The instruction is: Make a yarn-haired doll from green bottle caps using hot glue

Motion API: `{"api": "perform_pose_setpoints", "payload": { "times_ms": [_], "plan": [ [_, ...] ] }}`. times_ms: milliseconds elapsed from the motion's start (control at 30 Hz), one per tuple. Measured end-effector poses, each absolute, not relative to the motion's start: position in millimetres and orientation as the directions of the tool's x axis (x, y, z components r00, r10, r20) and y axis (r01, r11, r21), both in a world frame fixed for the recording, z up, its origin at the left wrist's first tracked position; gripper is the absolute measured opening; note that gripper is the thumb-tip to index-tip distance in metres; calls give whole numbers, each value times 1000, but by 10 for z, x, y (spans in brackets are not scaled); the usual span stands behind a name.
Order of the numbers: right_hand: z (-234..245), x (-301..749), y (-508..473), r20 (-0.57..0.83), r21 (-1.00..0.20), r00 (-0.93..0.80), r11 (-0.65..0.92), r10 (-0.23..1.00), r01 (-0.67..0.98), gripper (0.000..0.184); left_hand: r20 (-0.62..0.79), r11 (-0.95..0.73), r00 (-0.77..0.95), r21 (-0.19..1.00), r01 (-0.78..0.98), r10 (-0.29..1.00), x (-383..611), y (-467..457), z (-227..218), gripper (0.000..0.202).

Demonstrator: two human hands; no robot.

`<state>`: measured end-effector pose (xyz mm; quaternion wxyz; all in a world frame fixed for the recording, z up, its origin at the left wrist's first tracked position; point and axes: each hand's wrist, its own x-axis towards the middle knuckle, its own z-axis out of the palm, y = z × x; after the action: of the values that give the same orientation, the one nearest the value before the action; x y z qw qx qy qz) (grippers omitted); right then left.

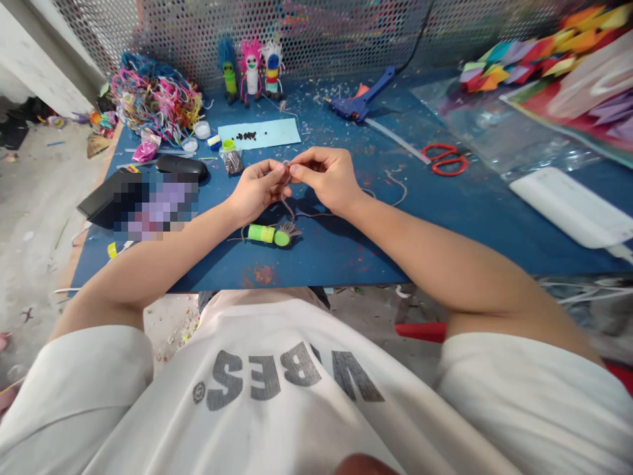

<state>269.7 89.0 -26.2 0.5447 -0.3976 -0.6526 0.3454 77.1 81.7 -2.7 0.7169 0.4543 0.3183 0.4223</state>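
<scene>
Left hand [262, 189] and right hand [326, 177] pinch the grey yarn [288, 209], whose tail could snag the green tube [262, 233] near the tabletop's front edge [341, 267] if pulled sharply

Grey yarn [289, 209]: fuzzy, matt. Green tube [261, 233]: smooth, paper or plas., can't tell. Blue table top [341, 260]: smooth w/ rough, worn bits. Back screen [173, 39]: shiny metal w/ holes. Glue gun [363, 102]: hard plas. Clear bag [524, 142]: thin, v. shiny plas. Shirt [277, 435]: matt cloth.
</scene>
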Motion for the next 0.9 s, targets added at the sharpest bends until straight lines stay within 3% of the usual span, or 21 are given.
{"api": "perform_pose_setpoints", "payload": {
  "times_ms": [267, 600, 767, 900],
  "plan": [
    [-212, 2669, 817, 442, -881, -118, 455, 889, 126, 65, -60, 191, 381, 929, -317, 923, 790, 849, -52, 29],
    [-209, 2704, 829, 489, -840, -89, 496, 868, 221, 62, -86, 206, 383, 937, -283, 920, 783, 849, -10, 38],
    [-183, 2686, 801, 501, -835, -98, 510, 860, 206, 71, 4, 116, 382, 950, -289, 924, 768, 864, -82, 23],
    [-133, 2691, 782, 490, -846, -89, 497, 867, 192, 76, 102, -8, 354, 967, -256, 930, 753, 887, -163, 26]
  ]
}}
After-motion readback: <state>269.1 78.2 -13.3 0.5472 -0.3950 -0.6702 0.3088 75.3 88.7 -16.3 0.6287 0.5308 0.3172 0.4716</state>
